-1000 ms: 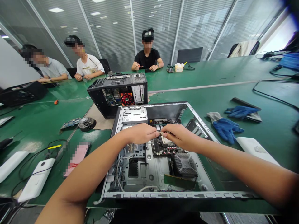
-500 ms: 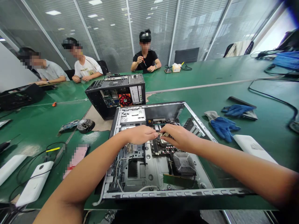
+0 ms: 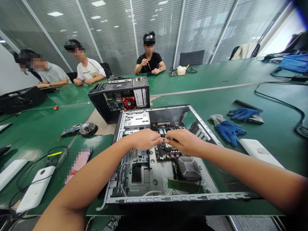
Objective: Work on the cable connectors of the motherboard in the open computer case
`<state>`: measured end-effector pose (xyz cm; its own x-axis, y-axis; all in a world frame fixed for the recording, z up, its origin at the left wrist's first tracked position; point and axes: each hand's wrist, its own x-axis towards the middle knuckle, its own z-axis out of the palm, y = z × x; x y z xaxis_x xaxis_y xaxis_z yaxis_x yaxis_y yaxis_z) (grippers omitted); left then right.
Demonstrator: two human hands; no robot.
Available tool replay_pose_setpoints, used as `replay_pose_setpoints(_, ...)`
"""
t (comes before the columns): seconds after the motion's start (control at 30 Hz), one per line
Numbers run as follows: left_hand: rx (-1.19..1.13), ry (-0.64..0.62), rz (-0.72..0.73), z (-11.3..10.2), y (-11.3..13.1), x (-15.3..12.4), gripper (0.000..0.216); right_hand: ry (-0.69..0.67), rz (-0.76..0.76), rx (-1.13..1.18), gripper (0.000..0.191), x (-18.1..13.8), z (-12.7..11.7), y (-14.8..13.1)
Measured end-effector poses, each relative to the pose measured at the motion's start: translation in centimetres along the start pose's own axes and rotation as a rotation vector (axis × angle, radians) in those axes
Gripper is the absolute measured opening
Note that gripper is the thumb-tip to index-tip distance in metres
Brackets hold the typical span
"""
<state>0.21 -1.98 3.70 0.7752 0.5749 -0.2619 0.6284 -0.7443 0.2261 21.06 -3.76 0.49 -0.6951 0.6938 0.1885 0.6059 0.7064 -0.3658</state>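
Observation:
An open computer case [image 3: 202, 123] lies flat on the green table in front of me, with its motherboard [image 3: 168, 154] and a finned heatsink [image 3: 189, 168] exposed. My left hand [image 3: 144, 139] and my right hand [image 3: 184, 141] meet above the motherboard. The fingers of both are pinched together on a small metal part [image 3: 166, 139] between them, too small to name. Loose white cables [image 3: 121, 183] run along the case floor under my left forearm.
A second open black case [image 3: 120, 96] stands behind mine. Blue gloves [image 3: 229, 130] and a white device [image 3: 260, 152] lie at the right. White devices [image 3: 36, 189] with cables lie at the left. A board and a round part [image 3: 88, 128] rest nearby. Three people sit across the table.
My hands have stayed pinched together over the motherboard and shifted only slightly. The person in black across the table has raised a small tool.

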Motion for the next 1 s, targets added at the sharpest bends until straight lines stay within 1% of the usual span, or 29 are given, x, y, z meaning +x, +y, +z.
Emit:
replay_pose_setpoints(0.17, -0.006, 0.006, -0.003, 0.0, 0.0, 0.0, 0.045, -0.048, 0.055, 0.074, 0.027, 0.2, -0.4, -0.3)
replay_pose_setpoints(0.27, -0.037, -0.008, 0.004, 0.1, -0.1, 0.1, 0.045, -0.053, 0.047, 0.069, 0.026, 0.2, -0.3, -0.1)
replay_pose_setpoints(0.53, -0.059, -0.042, -0.011, 0.0, 0.1, 0.2, 0.047, 0.067, -0.124, -0.017, 0.025, 0.0, 0.4, 1.2)
replay_pose_setpoints(0.67, -0.063, -0.082, -0.043, 0.0, 0.2, 0.2, 0.045, 0.100, -0.191, -0.117, 0.024, 0.0, 0.7, 1.3)
replay_pose_setpoints(0.8, -0.054, -0.122, -0.036, 0.2, 0.0, 0.4, 0.043, 0.067, -0.225, -0.210, 0.027, 0.1, 0.9, 1.2)
replay_pose_setpoints(1.0, -0.077, -0.146, -0.036, 0.7, -0.5, 0.5, 0.042, 0.016, -0.218, -0.318, 0.024, 0.0, 1.3, 1.0)
